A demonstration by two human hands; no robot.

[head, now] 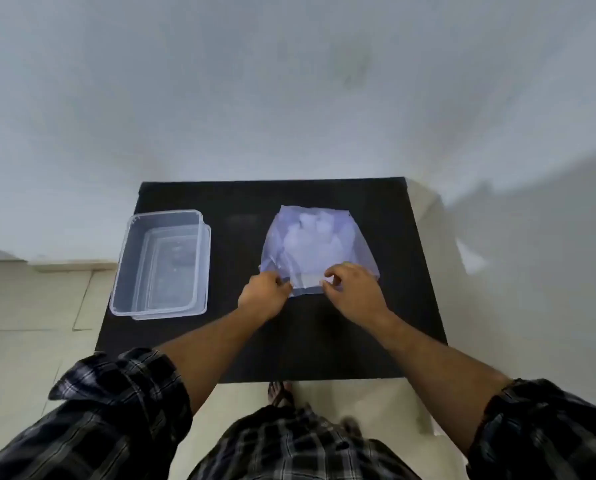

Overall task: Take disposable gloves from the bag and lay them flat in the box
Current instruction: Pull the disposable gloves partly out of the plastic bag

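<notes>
A clear plastic bag (319,244) lies flat on the black table (324,334), right of centre, with pale disposable gloves showing through its far half. My left hand (263,294) pinches the bag's near edge at its left corner. My right hand (353,289) pinches the same near edge a little to the right, thumb and forefinger together. A clear rectangular plastic box (161,263) stands at the table's left side, apart from both hands, with nothing visible in it.
The black table stands against a pale wall (289,98). Tiled floor (30,306) shows to the left and below the table. My checked shirt and sleeves fill the bottom of the view, and a sandalled foot (281,393) shows under the table's near edge.
</notes>
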